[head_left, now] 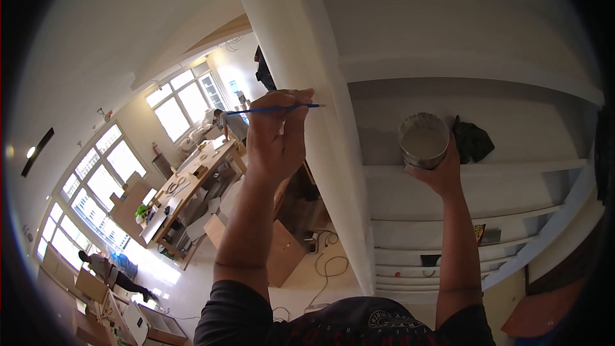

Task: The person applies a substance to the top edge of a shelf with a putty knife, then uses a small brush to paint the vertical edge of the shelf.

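Observation:
My left hand [278, 131] pinches a thin paintbrush with a blue handle [266, 109], held almost level. Its small tip points right and overlaps the rounded white upright [314, 45] at the edge of the shelving. My right hand [442, 170] is wrapped round the lower part of a round can [424, 141] with a smeared rim and pale grey-white paint inside. The can is raised in front of a white shelf [410, 171]. Just right of it a dark crumpled cloth [473, 141] rests on that shelf.
More white shelves run below, with a few small items such as a black object [430, 261]. At left stands a long cluttered worktable [192, 170], where a person [234, 125] leans over. Another person [112, 272] is at lower left. A cable [328, 269] loops across the floor.

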Demonstrator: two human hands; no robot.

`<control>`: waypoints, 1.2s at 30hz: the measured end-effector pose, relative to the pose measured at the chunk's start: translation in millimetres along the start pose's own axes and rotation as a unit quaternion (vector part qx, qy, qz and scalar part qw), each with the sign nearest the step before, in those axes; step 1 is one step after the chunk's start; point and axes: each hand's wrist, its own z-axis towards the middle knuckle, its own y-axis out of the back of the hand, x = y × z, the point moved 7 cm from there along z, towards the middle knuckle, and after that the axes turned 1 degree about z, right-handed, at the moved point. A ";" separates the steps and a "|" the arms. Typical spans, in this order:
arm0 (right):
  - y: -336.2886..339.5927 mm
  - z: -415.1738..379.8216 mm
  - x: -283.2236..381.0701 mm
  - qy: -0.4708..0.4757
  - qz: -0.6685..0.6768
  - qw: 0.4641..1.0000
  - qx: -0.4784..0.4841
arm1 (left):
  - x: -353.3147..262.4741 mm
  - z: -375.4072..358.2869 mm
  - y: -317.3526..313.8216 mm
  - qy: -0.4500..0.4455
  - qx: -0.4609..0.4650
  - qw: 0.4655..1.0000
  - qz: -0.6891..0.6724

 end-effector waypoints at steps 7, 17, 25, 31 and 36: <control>-0.8 0.1 -4.0 -0.006 0.012 1.000 0.003 | -1.4 5.6 -3.6 -0.009 -0.026 0.999 0.024; -1.1 0.6 1.2 -0.007 0.020 1.000 0.004 | -0.4 10.6 -4.2 -0.020 -0.017 1.000 0.013; -0.9 1.0 2.0 0.001 0.010 1.000 0.001 | -1.0 6.6 -3.5 -0.016 -0.008 0.999 0.034; -1.5 0.0 -0.9 -0.004 0.011 1.000 -0.002 | 0.6 8.1 -5.6 0.004 0.009 1.000 -0.001; -1.5 1.2 2.1 -0.006 0.018 1.000 0.003 | 3.4 13.2 -3.0 -0.024 0.000 1.000 0.005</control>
